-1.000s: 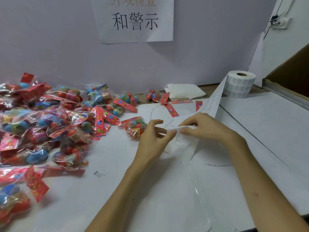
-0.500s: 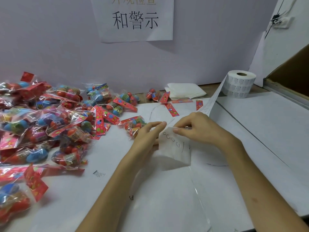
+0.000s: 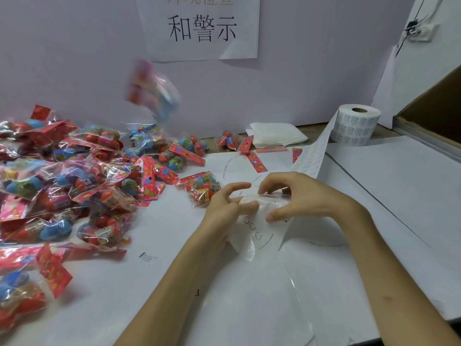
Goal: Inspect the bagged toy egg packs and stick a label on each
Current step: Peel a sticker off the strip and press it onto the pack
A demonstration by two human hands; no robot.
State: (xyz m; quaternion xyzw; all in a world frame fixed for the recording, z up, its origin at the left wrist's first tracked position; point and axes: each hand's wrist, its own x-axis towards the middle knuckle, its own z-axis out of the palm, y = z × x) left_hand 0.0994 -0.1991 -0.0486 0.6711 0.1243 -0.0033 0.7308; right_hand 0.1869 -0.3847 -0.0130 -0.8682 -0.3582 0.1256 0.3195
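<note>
Head view: your left hand (image 3: 225,208) and right hand (image 3: 303,198) both pinch the label strip (image 3: 313,162) mid-frame; egg packs (image 3: 74,186) piled left on bench (image 3: 389,221), 1 blurred pack (image 3: 152,92) airborne upper left.

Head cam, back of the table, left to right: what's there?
pile of bagged egg packs → lone egg pack by the wall → folded white sheets → label roll → cardboard box. I skipped the blurred airborne pack because it overlaps the pile.
</note>
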